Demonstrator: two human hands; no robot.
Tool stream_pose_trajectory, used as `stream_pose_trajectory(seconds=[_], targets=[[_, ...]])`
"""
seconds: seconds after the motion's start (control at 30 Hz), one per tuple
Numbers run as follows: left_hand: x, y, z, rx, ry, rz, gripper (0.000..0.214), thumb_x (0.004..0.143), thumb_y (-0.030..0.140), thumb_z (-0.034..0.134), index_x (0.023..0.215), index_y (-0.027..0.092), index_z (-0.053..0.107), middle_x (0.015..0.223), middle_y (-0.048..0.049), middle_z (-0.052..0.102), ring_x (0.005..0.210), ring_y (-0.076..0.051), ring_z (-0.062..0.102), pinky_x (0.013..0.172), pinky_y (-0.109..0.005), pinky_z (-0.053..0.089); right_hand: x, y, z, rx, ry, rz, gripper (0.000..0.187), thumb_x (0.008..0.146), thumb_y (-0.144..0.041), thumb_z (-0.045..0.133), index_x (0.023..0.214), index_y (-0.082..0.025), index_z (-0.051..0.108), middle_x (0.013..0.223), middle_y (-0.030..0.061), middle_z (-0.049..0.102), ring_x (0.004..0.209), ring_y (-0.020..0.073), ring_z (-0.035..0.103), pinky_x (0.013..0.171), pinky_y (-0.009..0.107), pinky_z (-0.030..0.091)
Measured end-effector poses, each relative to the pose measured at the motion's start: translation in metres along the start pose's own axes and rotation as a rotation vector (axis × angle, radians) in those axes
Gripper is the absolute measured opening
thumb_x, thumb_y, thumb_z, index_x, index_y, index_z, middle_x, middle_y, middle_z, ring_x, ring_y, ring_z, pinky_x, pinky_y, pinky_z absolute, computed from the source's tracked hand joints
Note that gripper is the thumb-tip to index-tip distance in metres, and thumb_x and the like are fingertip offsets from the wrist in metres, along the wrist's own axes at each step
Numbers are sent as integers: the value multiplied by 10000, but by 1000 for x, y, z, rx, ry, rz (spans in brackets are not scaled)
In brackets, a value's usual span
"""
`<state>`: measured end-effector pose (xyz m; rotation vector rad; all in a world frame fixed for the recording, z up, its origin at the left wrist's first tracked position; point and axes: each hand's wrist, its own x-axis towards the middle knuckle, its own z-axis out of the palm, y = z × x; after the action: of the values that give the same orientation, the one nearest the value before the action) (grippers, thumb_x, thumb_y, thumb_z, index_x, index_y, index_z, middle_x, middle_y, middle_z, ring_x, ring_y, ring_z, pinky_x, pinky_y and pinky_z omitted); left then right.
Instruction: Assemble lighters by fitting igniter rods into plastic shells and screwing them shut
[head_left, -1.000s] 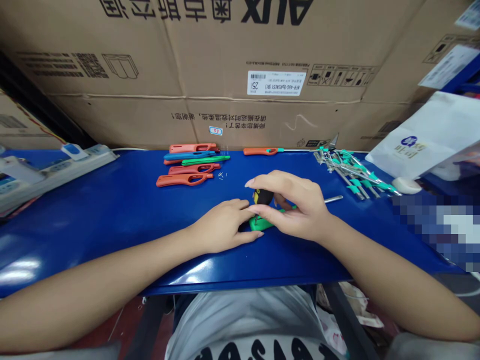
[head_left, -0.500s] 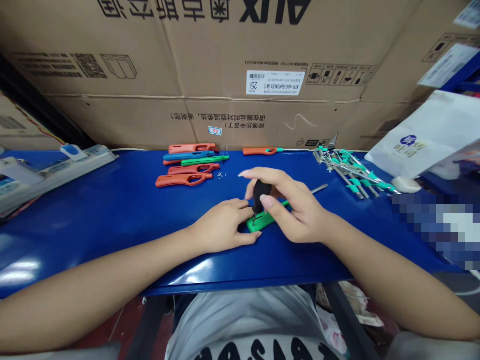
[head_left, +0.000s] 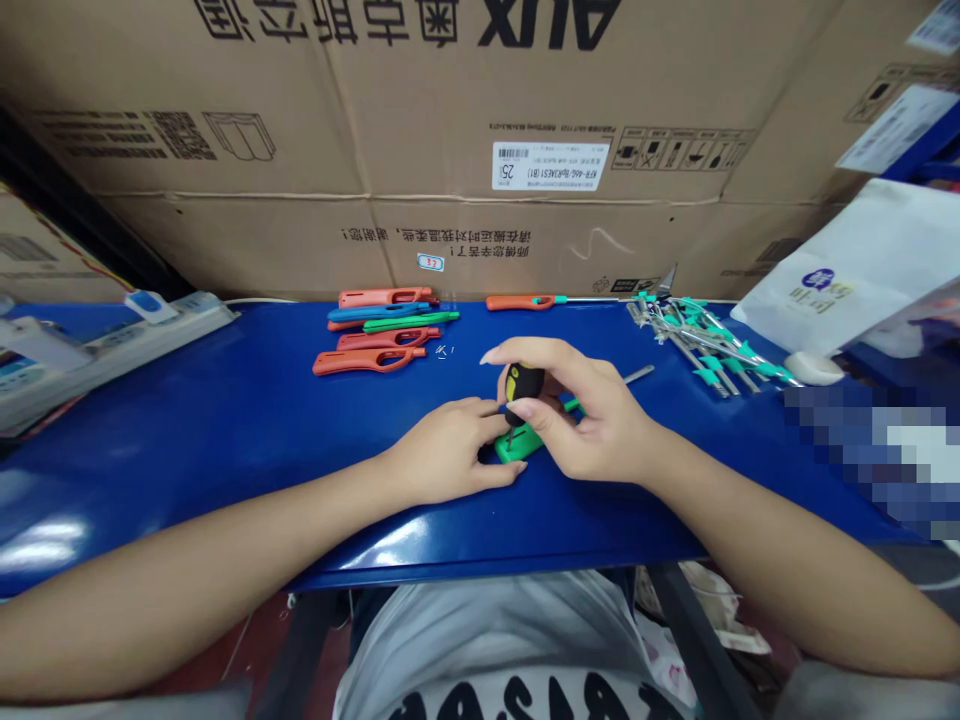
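A green long-nosed lighter point(head_left: 513, 446) lies flat on the blue tabletop, its metal tube pointing away to the right. My left hand point(head_left: 450, 450) grips the rounded end of the lighter between thumb and fingers. Above that end, my right hand point(head_left: 592, 410) has its thumb and fingers closed around a stubby screwdriver point(head_left: 524, 384) with a black and yellow handle. The screwdriver stands nearly upright, and its tip meets the lighter's handle. Part of the lighter's middle is hidden behind my right hand.
Red, blue and green lighter handles point(head_left: 369, 362) lie at the back left. An orange lighter point(head_left: 519, 302) rests against the cardboard box point(head_left: 420, 225). Metal tubes with teal parts point(head_left: 705, 345) are heaped at right, near a white bag point(head_left: 832, 270). A power strip point(head_left: 180, 325) sits left.
The screwdriver handle has turned in my right fingers, so its yellow part now shows. My left hand and the green lighter stay in nearly the same place.
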<state>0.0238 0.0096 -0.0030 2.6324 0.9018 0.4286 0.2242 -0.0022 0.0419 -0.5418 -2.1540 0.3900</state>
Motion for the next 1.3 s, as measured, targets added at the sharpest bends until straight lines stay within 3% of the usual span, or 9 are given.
stream_pose_trajectory(seconds=[0.2, 0.3, 0.4, 0.67, 0.8, 0.9, 1.03, 1.13, 1.3], targets=[[2, 4, 1, 8, 28, -33, 224, 886, 410, 668, 861, 188, 685, 772, -23, 657, 745, -206, 624, 686, -318, 482, -1, 3, 2, -246, 134, -93, 291, 924, -276, 686, 1206, -246, 618, 1110, 50, 746, 908, 178, 733, 771, 269, 603], [2, 3, 1, -6, 24, -42, 236, 876, 421, 671, 854, 187, 687, 793, -33, 670, 773, -217, 643, 695, -319, 494, -1, 3, 0, -100, 3, -82, 410, 978, -243, 576, 1383, -226, 512, 1226, 81, 710, 1078, 195, 711, 867, 297, 595], [2, 3, 0, -32, 24, -32, 222, 866, 376, 676, 974, 184, 699, 940, -60, 712, 887, -244, 668, 757, -334, 515, -1, 1, 1, 29, -86, -50, 505, 993, -200, 497, 1489, -230, 412, 1275, 92, 686, 1070, 188, 713, 863, 314, 600], [3, 6, 0, 10, 28, -65, 273, 881, 446, 674, 837, 177, 658, 840, -45, 665, 788, -210, 631, 680, -304, 467, 0, 1, 4, -218, 125, -78, 308, 964, -319, 654, 1252, -221, 607, 1111, 61, 751, 886, 162, 736, 771, 258, 590], [3, 5, -1, 106, -5, -41, 361, 909, 494, 647, 727, 186, 595, 757, -12, 592, 737, -180, 593, 666, -295, 437, 7, 0, -12, 136, 28, 89, 271, 1061, -325, 469, 1252, -220, 630, 1038, 52, 724, 727, 114, 686, 649, 238, 572], [2, 6, -7, 195, -53, -46, 361, 913, 511, 623, 739, 197, 586, 774, -13, 592, 772, -192, 609, 661, -299, 439, 17, 8, -35, 279, 290, 186, 229, 1011, -419, 580, 1144, -246, 648, 916, 12, 700, 524, 77, 575, 466, 211, 496], [-2, 12, -26, 381, -133, -87, 306, 867, 500, 633, 783, 207, 601, 809, -28, 634, 769, -223, 636, 635, -323, 445, 24, 31, -71, 422, 583, 296, 238, 871, -397, 777, 939, -273, 586, 865, -42, 672, 521, 73, 577, 499, 214, 541], [-4, 18, -36, 457, -143, -112, 359, 810, 543, 686, 892, 199, 626, 904, -56, 664, 828, -256, 650, 676, -349, 485, 18, 53, -86, 601, 675, 543, 391, 752, -246, 861, 711, -217, 473, 714, -60, 603, 585, 78, 614, 575, 199, 595], [8, 20, -29, 410, -150, -50, 394, 942, 494, 602, 1169, 175, 645, 1099, -87, 668, 1008, -269, 659, 799, -360, 537, 4, 81, -84, 712, 600, 1007, 302, 773, -135, 784, 712, -198, 494, 638, -44, 586, 598, 84, 611, 616, 198, 626]])
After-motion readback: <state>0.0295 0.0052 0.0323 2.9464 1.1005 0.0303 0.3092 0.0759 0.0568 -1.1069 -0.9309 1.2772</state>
